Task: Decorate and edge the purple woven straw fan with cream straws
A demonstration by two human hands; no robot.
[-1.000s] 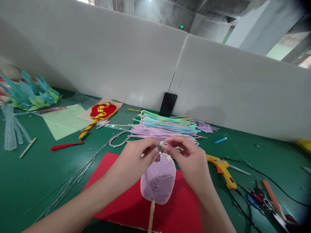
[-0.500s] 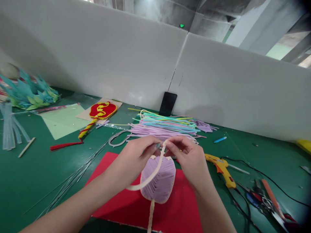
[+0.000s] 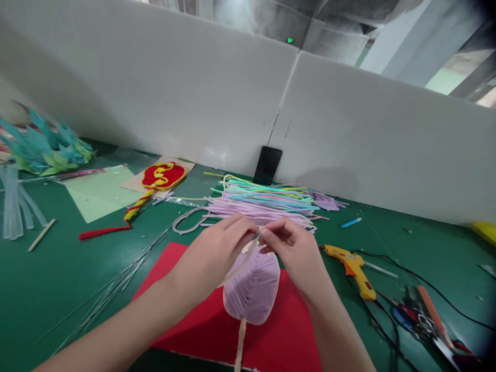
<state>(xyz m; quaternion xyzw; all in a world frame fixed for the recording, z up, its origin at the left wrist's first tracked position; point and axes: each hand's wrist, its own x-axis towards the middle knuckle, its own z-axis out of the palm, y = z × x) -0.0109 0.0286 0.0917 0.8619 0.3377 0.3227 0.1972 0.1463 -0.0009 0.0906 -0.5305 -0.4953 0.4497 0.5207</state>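
Both hands meet above the top of a purple fan-shaped piece (image 3: 253,289), which has a cream edge and a cream twisted handle (image 3: 241,343). My left hand (image 3: 227,243) is closed on a cream pipe cleaner (image 3: 242,269) that hangs in a curve below the fingers. My right hand (image 3: 289,245) pinches the same strip at its upper end, thumb and forefinger touching the left fingertips. The fan piece lies on a red sheet (image 3: 174,330). The fingers hide the strip's tip and the fan's upper edge.
Behind the hands lies a heap of pastel pipe cleaners (image 3: 263,201), with a black phone (image 3: 267,165) leaning on the wall. A yellow glue gun (image 3: 354,268) and tools (image 3: 422,320) lie right; thin wires (image 3: 124,276) and a red-and-yellow fan (image 3: 163,176) left.
My hands have come slightly lower and closer together at the fingertips. The cream pipe cleaner's loose curve has swung up and left, mostly behind my left hand.
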